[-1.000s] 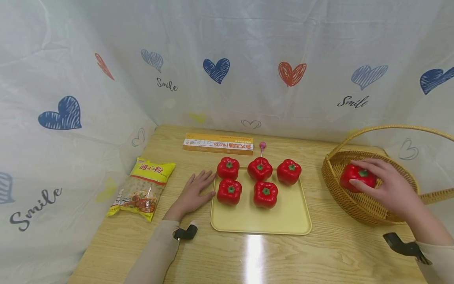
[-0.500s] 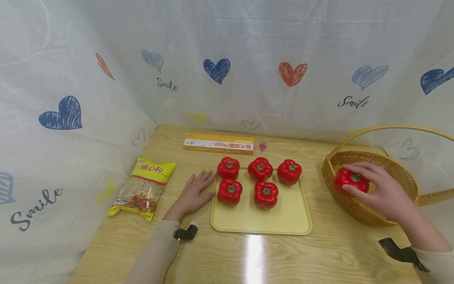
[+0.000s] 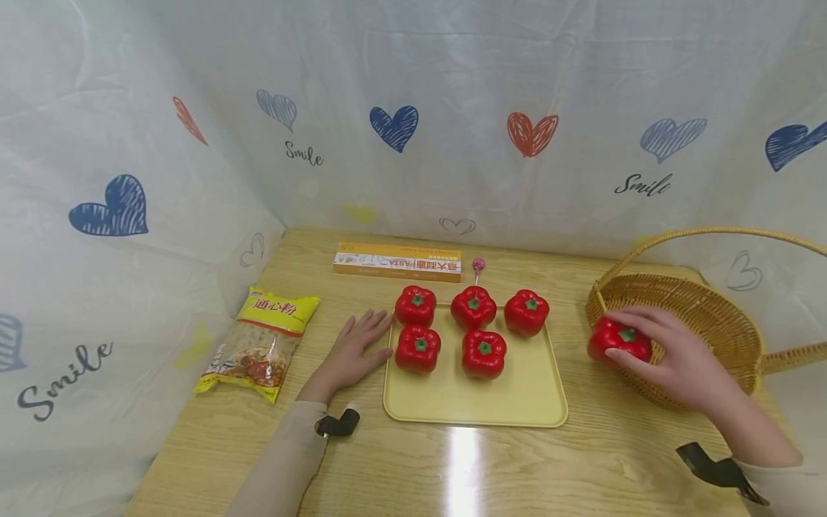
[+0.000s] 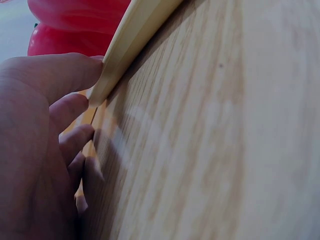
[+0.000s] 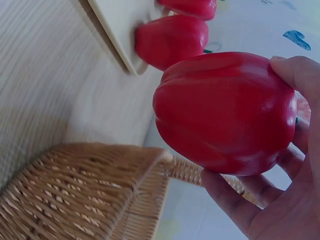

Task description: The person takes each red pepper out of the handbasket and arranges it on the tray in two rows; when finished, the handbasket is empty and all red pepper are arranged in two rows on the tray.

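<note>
In my right hand (image 3: 678, 355) I grip a red bell pepper (image 5: 225, 112) with a green stem, thumb on one side and fingers on the other. In the head view it overlaps the left rim of a wicker basket (image 3: 717, 316); the right wrist view shows it above the basket side. My left hand (image 3: 349, 355) lies flat with fingers spread, its fingertips at the left edge of a pale yellow tray (image 3: 517, 402). On that tray stand several more red bell peppers (image 3: 484, 354), two of them at its left side near my left fingers.
A bag of pasta (image 3: 261, 345) with yellow ends lies left of my left hand. Behind the tray are a long orange and white pasta box (image 3: 397, 263) and a pink lollipop (image 3: 478, 266). The basket's tall handle (image 3: 704, 231) arches behind my right hand. A printed curtain borders the table.
My right hand has carried the bell pepper leftward and slightly nearer, from over the basket's inside to its left rim. The left hand and the tray's peppers stay where they were.
</note>
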A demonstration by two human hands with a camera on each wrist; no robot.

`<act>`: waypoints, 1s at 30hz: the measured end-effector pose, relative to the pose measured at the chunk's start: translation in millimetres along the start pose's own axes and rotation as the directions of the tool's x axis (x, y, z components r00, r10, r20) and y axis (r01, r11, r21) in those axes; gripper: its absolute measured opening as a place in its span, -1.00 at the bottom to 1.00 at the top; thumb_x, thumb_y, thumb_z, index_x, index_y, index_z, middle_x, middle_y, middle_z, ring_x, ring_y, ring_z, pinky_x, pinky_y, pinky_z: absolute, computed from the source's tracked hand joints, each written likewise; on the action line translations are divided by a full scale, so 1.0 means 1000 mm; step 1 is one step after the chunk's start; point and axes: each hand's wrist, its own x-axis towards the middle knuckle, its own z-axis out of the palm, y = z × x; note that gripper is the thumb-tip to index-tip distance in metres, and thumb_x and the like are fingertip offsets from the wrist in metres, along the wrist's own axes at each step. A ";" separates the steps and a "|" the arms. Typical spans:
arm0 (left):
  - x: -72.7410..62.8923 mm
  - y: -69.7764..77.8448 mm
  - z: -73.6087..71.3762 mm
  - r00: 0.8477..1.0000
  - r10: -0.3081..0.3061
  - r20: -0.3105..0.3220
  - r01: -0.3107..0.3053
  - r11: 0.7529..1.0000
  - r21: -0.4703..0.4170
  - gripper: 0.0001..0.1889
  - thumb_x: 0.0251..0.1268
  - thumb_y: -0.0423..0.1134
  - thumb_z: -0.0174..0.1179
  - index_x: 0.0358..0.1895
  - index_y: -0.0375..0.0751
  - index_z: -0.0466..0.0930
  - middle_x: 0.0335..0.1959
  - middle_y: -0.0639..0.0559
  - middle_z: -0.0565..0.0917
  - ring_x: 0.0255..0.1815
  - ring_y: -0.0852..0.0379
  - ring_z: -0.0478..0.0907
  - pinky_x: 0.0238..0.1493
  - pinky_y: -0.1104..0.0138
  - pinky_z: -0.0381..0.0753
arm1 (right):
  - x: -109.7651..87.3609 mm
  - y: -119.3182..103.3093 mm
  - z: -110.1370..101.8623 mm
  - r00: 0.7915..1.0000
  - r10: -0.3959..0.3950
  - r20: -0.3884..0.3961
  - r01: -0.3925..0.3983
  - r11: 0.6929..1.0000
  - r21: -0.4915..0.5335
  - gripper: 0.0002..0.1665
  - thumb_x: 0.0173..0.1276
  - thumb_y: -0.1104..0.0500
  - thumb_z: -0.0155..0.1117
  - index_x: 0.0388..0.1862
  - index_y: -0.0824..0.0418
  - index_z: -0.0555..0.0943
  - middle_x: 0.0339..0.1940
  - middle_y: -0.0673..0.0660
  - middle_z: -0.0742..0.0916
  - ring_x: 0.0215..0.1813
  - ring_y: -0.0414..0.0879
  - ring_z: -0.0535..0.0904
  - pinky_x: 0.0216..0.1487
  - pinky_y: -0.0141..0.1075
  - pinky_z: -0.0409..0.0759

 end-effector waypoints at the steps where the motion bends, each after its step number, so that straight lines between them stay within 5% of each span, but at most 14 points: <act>1: 0.000 0.000 0.000 1.000 0.001 0.000 -0.001 1.000 0.001 -0.30 0.48 0.06 0.17 0.59 -0.06 0.23 0.61 -0.05 0.19 0.67 -0.09 -0.08 0.64 -0.01 -0.37 | 0.000 -0.001 0.001 1.000 -0.007 -0.002 0.007 1.000 -0.003 -0.36 0.10 0.15 0.65 0.21 0.08 0.67 0.17 0.18 0.62 0.14 0.19 0.50 -0.07 -0.70 0.34; 6: 0.000 0.000 0.000 1.000 -0.003 0.002 0.003 1.000 0.005 -0.30 0.48 0.06 0.16 0.59 -0.05 0.22 0.61 -0.04 0.19 0.67 -0.08 -0.08 0.64 0.00 -0.38 | 0.000 -0.006 0.008 1.000 -0.013 -0.002 0.013 1.000 -0.025 -0.36 0.10 0.10 0.65 0.20 0.03 0.68 0.17 0.16 0.64 0.14 0.19 0.52 -0.09 -0.37 0.56; 13: -0.001 0.002 -0.001 1.000 -0.004 0.000 0.004 1.000 -0.002 -0.30 0.48 0.06 0.17 0.59 -0.05 0.23 0.61 -0.05 0.19 0.67 -0.09 -0.07 0.64 -0.01 -0.37 | -0.001 -0.010 0.019 0.999 -0.049 -0.010 0.049 0.999 -0.005 -0.37 0.08 0.13 0.67 0.17 0.05 0.69 0.16 0.13 0.65 0.16 0.13 0.52 0.02 -0.74 0.28; 24: -0.001 0.001 -0.002 1.000 -0.002 -0.004 0.002 1.000 -0.001 -0.30 0.48 0.06 0.16 0.59 -0.05 0.23 0.61 -0.05 0.20 0.66 -0.09 -0.06 0.64 -0.01 -0.36 | 0.001 -0.017 0.034 0.998 -0.058 0.009 0.058 0.998 0.022 -0.39 0.11 0.09 0.65 0.18 0.07 0.68 0.13 0.10 0.66 0.13 0.09 0.54 -0.02 -0.66 0.45; 30: -0.001 0.002 -0.002 1.000 -0.004 -0.001 0.004 1.000 -0.001 -0.30 0.48 0.06 0.16 0.59 -0.06 0.23 0.61 -0.05 0.19 0.66 -0.09 -0.06 0.64 -0.02 -0.35 | 0.003 -0.022 0.042 0.999 -0.035 0.037 0.034 0.999 0.026 -0.41 0.14 0.04 0.64 0.16 0.06 0.67 0.15 0.11 0.67 0.15 0.08 0.55 -0.06 -0.17 0.71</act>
